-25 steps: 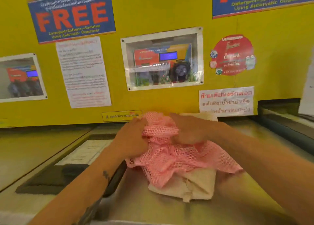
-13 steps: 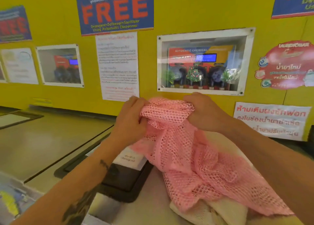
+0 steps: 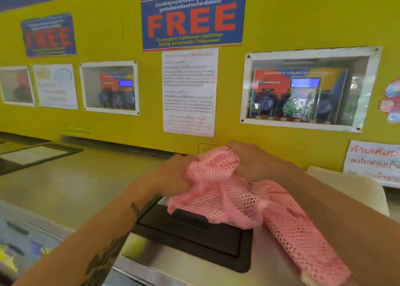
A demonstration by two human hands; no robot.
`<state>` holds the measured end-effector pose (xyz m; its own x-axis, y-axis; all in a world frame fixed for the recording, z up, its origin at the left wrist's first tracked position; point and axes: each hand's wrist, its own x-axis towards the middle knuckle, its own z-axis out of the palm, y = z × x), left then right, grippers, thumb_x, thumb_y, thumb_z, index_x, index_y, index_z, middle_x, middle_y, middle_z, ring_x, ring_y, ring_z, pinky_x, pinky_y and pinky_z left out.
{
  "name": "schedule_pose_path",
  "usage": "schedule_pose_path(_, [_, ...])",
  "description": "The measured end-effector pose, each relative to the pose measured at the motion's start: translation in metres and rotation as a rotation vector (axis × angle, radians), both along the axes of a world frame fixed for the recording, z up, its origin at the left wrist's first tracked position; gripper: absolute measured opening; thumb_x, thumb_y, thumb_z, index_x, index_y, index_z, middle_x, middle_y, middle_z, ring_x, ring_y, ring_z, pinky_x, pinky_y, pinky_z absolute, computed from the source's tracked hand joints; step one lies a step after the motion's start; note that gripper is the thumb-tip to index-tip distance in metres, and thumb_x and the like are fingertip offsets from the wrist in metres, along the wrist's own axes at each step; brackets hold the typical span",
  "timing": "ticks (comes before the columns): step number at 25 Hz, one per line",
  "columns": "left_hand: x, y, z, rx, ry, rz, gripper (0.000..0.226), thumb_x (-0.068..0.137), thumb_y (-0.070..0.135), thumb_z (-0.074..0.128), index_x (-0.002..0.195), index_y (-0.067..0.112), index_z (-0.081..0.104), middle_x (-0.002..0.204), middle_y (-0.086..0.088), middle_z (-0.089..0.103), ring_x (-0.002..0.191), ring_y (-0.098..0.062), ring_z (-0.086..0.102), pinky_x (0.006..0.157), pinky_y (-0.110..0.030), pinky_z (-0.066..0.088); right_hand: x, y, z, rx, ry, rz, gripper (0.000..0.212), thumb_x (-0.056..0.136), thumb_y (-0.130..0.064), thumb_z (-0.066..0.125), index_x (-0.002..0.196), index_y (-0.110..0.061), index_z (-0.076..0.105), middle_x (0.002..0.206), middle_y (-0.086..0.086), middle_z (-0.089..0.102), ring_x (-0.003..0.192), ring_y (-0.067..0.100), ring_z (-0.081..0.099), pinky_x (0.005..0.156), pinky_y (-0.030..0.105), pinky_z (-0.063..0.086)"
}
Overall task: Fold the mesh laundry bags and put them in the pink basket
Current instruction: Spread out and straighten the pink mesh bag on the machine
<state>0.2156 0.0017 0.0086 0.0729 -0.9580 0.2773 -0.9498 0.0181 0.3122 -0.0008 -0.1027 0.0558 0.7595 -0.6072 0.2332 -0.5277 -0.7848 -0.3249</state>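
Observation:
A pink mesh laundry bag hangs bunched between both hands above the top of a washing machine. My left hand grips its left upper edge. My right hand grips the top right of the bunch. The bag's loose end trails down to the right, along my right forearm, to the lower right. A cream cloth lies behind my right arm, partly hidden. No pink basket is in view.
A black lid panel with a handle is set into the steel machine top under the bag. A yellow wall with posters and glass-fronted dispenser windows stands close behind. More machine tops stretch to the left.
The view has swung left and the hands have carried the pink bag left, off the cream cloth, over the black lid panel. Both hands keep their grip.

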Motion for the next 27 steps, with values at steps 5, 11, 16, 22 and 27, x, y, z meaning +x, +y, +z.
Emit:
schedule_pose_path(5, [0.017,0.006,-0.016,-0.103,0.289,0.11,0.019,0.068,0.037,0.055,0.083,0.024,0.054,0.083,0.003,0.064,0.081,-0.019,0.062,0.066,-0.033,0.045,0.013,-0.014,-0.012,0.095,0.051,-0.109,0.067,0.09,-0.019,0.066,0.148,-0.024,0.032,0.127,0.005,0.057,0.095,0.018,0.058,0.063,0.025,0.042])
schedule_pose_path(11, [0.02,0.002,-0.002,-0.003,0.2,0.202,0.059,0.08,0.037,0.062,0.135,0.036,0.04,0.138,-0.009,0.039,0.124,-0.032,0.047,0.104,-0.047,0.04,-0.038,-0.029,-0.014,0.095,0.301,-0.225,0.07,0.092,-0.047,0.059,0.151,-0.024,0.032,0.152,0.003,0.041,0.132,0.022,0.044,0.1,0.032,0.039])
schedule_pose_path(16, [-0.054,-0.028,0.006,0.086,-0.253,0.018,0.076,0.081,0.05,0.057,0.145,0.053,0.015,0.163,-0.001,-0.01,0.149,-0.031,-0.013,0.112,-0.066,-0.001,-0.072,-0.017,-0.05,0.103,0.497,-0.224,0.068,0.092,-0.056,0.044,0.153,-0.033,0.024,0.158,0.005,0.034,0.141,0.026,0.036,0.115,0.041,0.029])
schedule_pose_path(22, [-0.103,-0.062,-0.007,0.18,-0.195,-0.205,0.06,0.09,0.025,0.052,0.146,0.036,0.036,0.148,-0.004,0.039,0.136,-0.026,0.038,0.111,-0.042,0.032,-0.103,-0.009,-0.056,0.023,0.262,-0.217,0.028,0.084,-0.021,0.059,0.112,-0.023,0.057,0.121,-0.001,0.061,0.111,0.021,0.056,0.095,0.036,0.044])
schedule_pose_path(27, [-0.126,-0.069,-0.017,0.036,-0.169,-0.3,0.046,0.089,0.021,0.05,0.134,0.031,0.052,0.134,-0.003,0.054,0.122,-0.024,0.049,0.104,-0.039,0.04,-0.158,-0.021,-0.053,-0.022,0.391,-0.323,0.044,0.086,-0.019,0.061,0.13,-0.023,0.056,0.131,0.001,0.059,0.117,0.022,0.055,0.096,0.033,0.042])
